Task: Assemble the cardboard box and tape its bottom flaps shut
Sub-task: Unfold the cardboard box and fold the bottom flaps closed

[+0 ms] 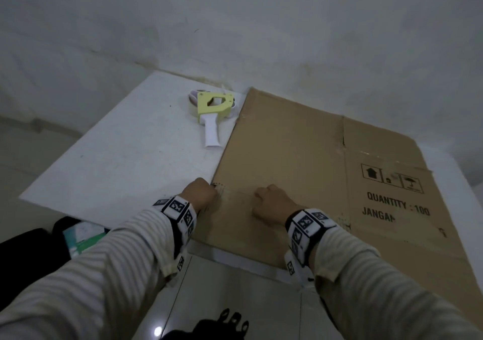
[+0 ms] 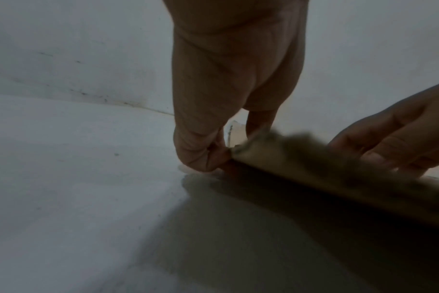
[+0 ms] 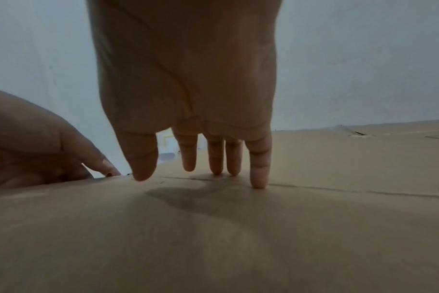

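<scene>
A flattened brown cardboard box (image 1: 300, 151) lies on the white table (image 1: 125, 156), printed "QUANTITY : 100" at its right. My left hand (image 1: 201, 193) is at the box's left edge and pinches the corner of the near flap (image 2: 276, 150), lifting it a little off the table. My right hand (image 1: 271, 203) rests on top of the box beside it, with straight fingertips (image 3: 258, 182) pressing down along the crease. A yellow and white tape dispenser (image 1: 213, 112) lies on the table just left of the box's far part.
A grey wall stands behind the table. The table's near edge (image 1: 235, 258) runs under my wrists, with tiled floor below. Dark objects and a green and white packet (image 1: 81, 237) lie at the lower left.
</scene>
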